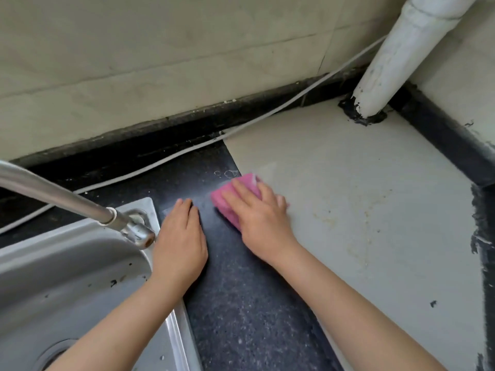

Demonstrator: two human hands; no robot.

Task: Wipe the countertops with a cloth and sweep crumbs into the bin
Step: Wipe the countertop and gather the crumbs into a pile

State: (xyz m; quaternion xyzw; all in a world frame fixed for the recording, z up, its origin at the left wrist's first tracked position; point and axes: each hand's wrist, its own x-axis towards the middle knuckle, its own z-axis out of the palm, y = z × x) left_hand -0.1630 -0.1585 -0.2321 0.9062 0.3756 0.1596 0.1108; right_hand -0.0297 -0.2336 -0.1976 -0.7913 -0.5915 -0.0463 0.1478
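Your right hand (261, 215) presses flat on pink cloth (235, 199); left hand (180, 236) flat, empty; overlap strokes across surface (348, 183).

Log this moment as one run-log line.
right hand presses pink sponge on dark countertop | left hand flat beside sink

sink: stainless steel basin (80, 263), lower left, drain at its bottom edge
faucet: metal spout (53, 195) angled over the basin
pipe: white drainpipe (396, 57) entering the surface, black sealant around its base
cable: white cord (187, 151) along the tiled wall (160, 49)
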